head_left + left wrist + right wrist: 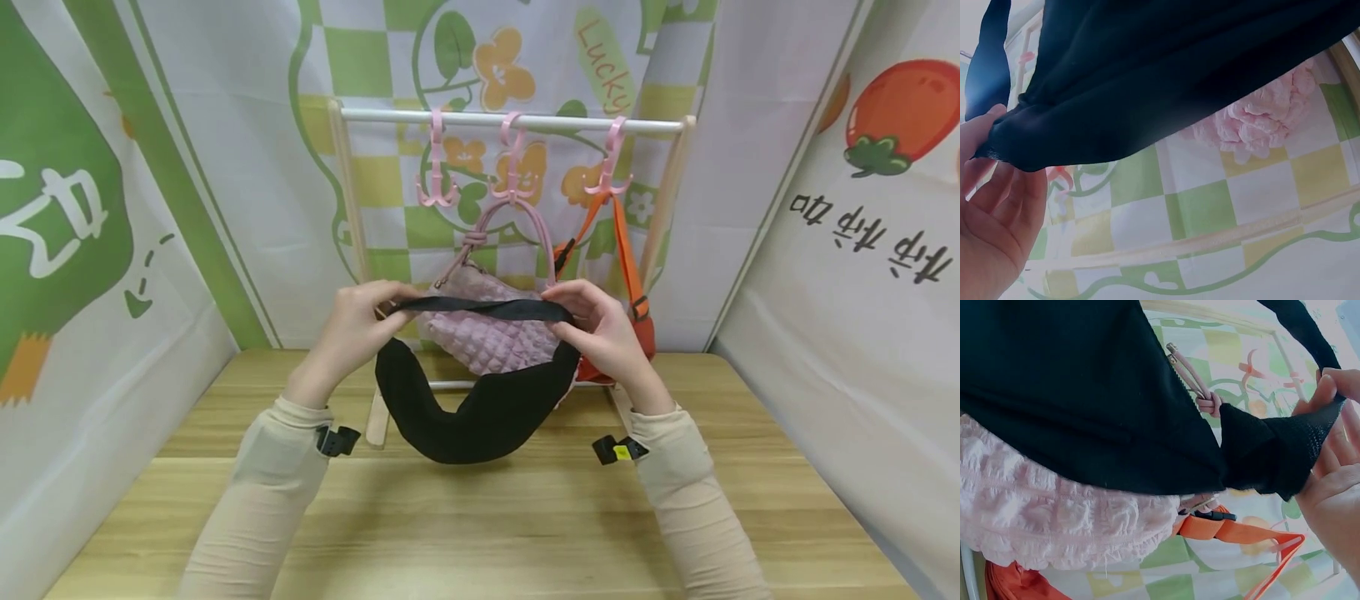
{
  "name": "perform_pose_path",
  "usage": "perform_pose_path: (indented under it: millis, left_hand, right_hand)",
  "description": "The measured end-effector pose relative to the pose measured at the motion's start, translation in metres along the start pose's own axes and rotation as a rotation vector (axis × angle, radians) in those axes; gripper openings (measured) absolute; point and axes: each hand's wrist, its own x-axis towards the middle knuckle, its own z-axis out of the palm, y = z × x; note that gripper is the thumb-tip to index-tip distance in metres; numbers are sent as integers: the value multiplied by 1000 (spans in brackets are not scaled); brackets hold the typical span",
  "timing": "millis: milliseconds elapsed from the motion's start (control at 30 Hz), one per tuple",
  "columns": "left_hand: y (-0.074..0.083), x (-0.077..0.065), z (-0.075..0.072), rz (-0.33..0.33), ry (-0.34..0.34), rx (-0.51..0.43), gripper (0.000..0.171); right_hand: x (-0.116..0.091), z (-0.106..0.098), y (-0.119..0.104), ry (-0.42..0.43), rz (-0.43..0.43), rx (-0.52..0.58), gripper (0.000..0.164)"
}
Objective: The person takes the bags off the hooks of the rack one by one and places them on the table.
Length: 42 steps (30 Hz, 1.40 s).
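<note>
A black crescent-shaped cloth bag (pixel 465 429) hangs by its strap between both hands in the head view, its body drooping over the table. My left hand (pixel 356 333) pinches the black strap (pixel 487 309) at its left end, and my right hand (pixel 600 329) pinches it at the right end. Between them the strap runs nearly level with a slight twist. In the left wrist view, fingers and thumb close on the gathered corner of the bag (pixel 1147 81). The right wrist view shows the mesh-like strap base (pixel 1279 450) pinched between thumb and fingers.
Behind the bag stands a rack with a white bar (pixel 555 123) and wooden legs. Pink hooks (pixel 437 158) hang from it. A pink puckered bag (pixel 487 333) and an orange bag (pixel 643 337) hang there, partly covered. Beneath is a wooden table (pixel 480 533).
</note>
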Motion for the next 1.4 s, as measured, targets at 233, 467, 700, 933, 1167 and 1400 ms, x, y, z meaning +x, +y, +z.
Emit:
perform_pose_path:
  millis: [233, 467, 700, 933, 1167, 1400]
  left_hand:
    - [-1, -3, -2, -6, 7, 22, 8]
    - [-3, -6, -2, 2, 9, 7, 7]
    - [-4, -10, -4, -11, 26, 0, 9]
    - [-2, -10, -5, 3, 27, -6, 10]
    - [-1, -11, -11, -11, 17, 7, 12]
    - [-2, -14, -14, -21, 17, 14, 11]
  right_hand:
    - [-4, -4, 0, -59, 25, -24, 42]
    - [-10, -6, 0, -99, 45, -37, 48]
    - [-14, -3, 2, -35, 18, -79, 43]
    - [-13, 2, -19, 40, -35, -182, 34]
    - [-13, 2, -24, 14, -14, -199, 31]
    - [-16, 1, -23, -52, 12, -209, 34]
